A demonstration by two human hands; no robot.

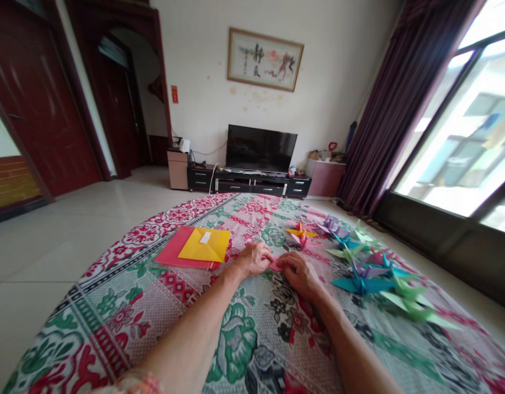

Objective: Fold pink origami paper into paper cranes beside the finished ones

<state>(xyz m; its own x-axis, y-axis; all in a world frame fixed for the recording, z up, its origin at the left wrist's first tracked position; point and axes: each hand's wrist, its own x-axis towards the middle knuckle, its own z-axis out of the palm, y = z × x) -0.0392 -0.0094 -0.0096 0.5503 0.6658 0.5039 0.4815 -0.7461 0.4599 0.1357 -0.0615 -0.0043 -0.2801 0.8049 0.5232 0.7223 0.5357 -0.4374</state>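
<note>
Between my two hands, low over the patterned tablecloth, is a small piece of folded pink paper. My left hand has its fingers closed on the paper's left end. From the other side, my right hand pinches the right end, fingers curled. Most of the paper is hidden by the fingers, so its exact shape does not show. To the left lies a yellow paper packet with a small white label, on top of red-pink paper sheets.
Several folded paper cranes spread over the table's right side: an orange one, a blue one and a green one among them. Beyond the table stand a television on a low black cabinet, and purple curtains beside a window.
</note>
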